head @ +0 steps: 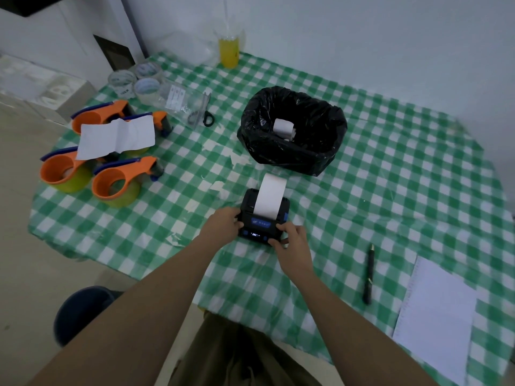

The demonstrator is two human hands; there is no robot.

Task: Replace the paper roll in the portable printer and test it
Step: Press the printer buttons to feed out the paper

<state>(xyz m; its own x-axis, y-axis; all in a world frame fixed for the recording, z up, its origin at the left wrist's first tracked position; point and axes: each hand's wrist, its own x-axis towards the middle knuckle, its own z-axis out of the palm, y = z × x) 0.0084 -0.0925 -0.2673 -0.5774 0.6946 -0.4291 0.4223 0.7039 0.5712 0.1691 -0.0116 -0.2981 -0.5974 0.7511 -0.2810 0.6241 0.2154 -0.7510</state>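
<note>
A small black portable printer (262,222) with a lit blue panel lies on the green checked tablecloth (390,176). A white paper strip (269,195) comes out of its top and points away from me. My left hand (223,222) grips the printer's left side. My right hand (292,242) holds its near right corner, fingers over the front edge. A white paper roll (284,129) lies inside the black bin bag (292,151) behind the printer.
Several orange tape dispensers (117,182) and a loose white paper sheet (117,137) sit at the left. Scissors (204,112), tape rolls (145,86) and a yellow drink (229,50) are at the back. A black pen (369,274) and a notepad (434,316) lie to the right.
</note>
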